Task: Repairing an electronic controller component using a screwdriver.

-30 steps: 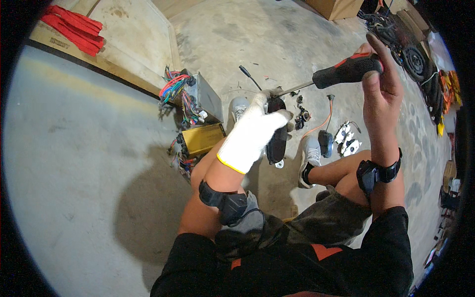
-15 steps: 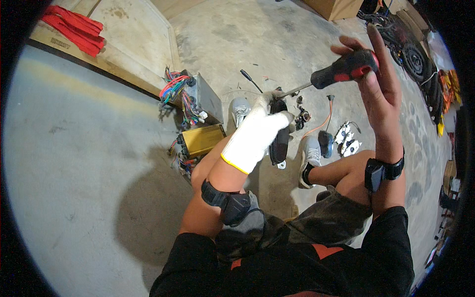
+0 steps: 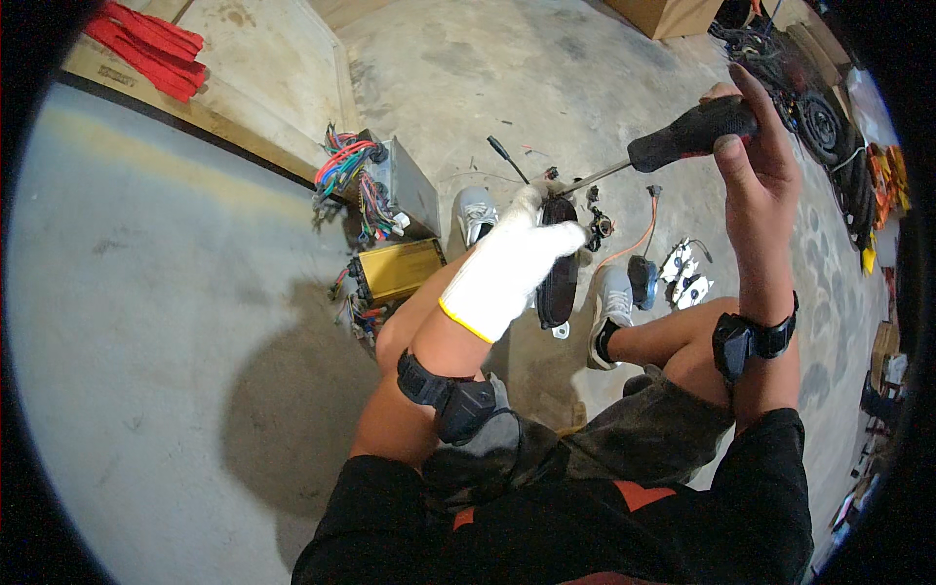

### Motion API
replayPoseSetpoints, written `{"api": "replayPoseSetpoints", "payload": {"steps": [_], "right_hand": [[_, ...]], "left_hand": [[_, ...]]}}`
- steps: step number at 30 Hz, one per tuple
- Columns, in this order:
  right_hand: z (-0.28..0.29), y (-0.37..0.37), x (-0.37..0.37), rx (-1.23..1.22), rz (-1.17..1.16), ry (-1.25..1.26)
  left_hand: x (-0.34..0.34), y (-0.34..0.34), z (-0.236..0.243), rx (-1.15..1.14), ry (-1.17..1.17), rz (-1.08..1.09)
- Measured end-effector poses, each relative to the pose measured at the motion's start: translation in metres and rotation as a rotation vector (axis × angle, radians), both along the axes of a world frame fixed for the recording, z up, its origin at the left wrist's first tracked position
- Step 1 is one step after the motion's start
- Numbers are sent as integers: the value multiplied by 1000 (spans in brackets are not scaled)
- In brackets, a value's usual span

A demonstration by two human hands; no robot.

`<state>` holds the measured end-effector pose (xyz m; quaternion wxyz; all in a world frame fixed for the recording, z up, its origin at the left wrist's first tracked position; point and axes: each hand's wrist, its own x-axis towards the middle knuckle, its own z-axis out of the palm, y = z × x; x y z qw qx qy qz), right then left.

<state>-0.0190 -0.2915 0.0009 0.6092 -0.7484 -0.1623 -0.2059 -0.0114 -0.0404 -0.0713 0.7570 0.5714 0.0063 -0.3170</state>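
My left hand (image 3: 512, 261), in a white knit glove with a yellow cuff edge, is closed around a long black part (image 3: 559, 278) between my shoes. My bare right hand (image 3: 765, 171) holds a screwdriver (image 3: 690, 135) by its thick black handle, thumb on the near side and index finger stretched along the far end. The screwdriver's shaft slants down to the left, its tip at the far end of the black part beside my gloved fingers. Exactly what the tip touches is too small to make out.
At left stand a silver metal box (image 3: 408, 185) with coloured wires and a gold box (image 3: 400, 270). Small black parts (image 3: 601, 227), a blue-black part (image 3: 643, 283) and white pieces (image 3: 687, 273) lie right. Cables (image 3: 817, 127) pile far right; red cloth (image 3: 156, 49) lies upper left.
The screwdriver handle has turned, so its red patches hardly show now. It and the black part have shifted slightly to the right. My right fingers have curled further behind the handle.
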Motion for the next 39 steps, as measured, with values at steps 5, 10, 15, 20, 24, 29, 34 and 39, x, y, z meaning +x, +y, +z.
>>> {"api": "replayPoseSetpoints", "payload": {"steps": [5, 10, 15, 20, 24, 29, 34, 39], "right_hand": [[12, 23, 3, 101, 54, -116], [2, -2, -4, -92, -13, -14], [3, 8, -1, -204, -151, -164], [6, 6, -7, 51, 95, -32], [1, 0, 1, -146, -141, -71], [3, 37, -1, 324, 85, -96], [-2, 9, 1, 12, -36, -108], [-3, 18, 2, -238, -220, -150]], "left_hand": [[0, 0, -3, -17, 13, -4], [2, 0, -4, 42, 5, 19], [-2, -4, 8, 0, 34, 36], [-3, -1, -1, -14, -8, 48], [0, -1, -1, 5, 3, -18], [-2, -1, 1, 8, 55, 35], [1, -3, 2, -67, -8, -37], [-2, -1, 5, -43, 41, 7]]}}
